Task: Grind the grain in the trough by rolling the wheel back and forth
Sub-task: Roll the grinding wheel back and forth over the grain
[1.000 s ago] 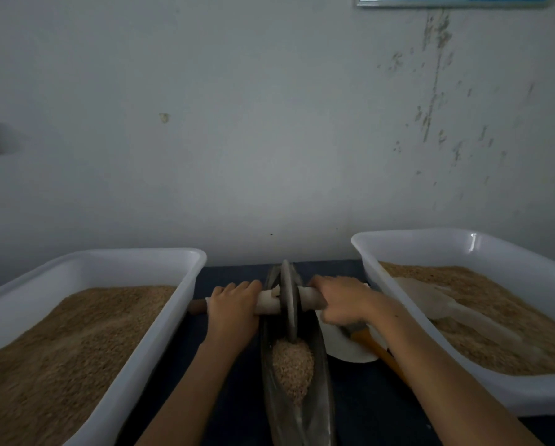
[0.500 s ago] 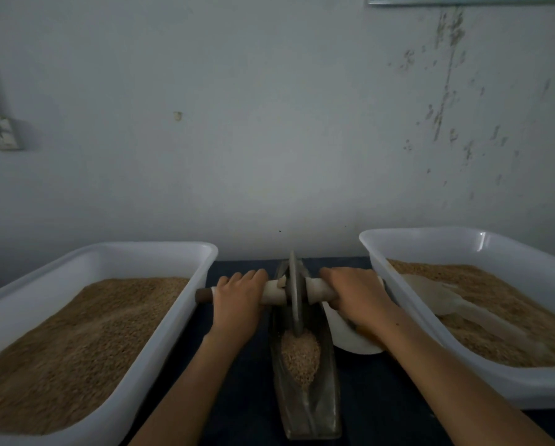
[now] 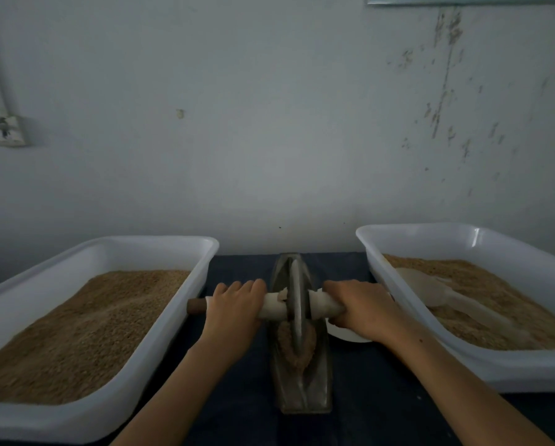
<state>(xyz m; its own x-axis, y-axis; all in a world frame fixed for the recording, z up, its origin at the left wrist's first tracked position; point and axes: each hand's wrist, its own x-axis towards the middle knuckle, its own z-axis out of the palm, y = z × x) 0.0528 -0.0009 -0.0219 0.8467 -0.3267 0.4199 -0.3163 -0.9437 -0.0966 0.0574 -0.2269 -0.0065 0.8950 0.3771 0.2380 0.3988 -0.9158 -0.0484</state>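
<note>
A narrow dark metal trough (image 3: 318, 384) lies lengthwise on the dark table between two tubs. A thin metal wheel (image 3: 296, 304) stands upright in it, over a small heap of brown grain (image 3: 293, 346). A cloth-wrapped wooden axle (image 3: 272, 305) runs through the wheel from side to side. My left hand (image 3: 237, 309) grips the axle left of the wheel. My right hand (image 3: 363, 309) grips it on the right side. The axle's bare brown end sticks out past my left hand.
A white tub (image 3: 176, 300) full of grain sits at the left. Another white tub (image 3: 379, 268) at the right holds grain and a pale scoop (image 3: 430, 291). A white dish (image 3: 343, 334) lies under my right wrist. A grey wall stands close behind.
The wheel has rolled toward me along the trough and now sits in the grain heap. Both hands came back with the axle, still gripping it.
</note>
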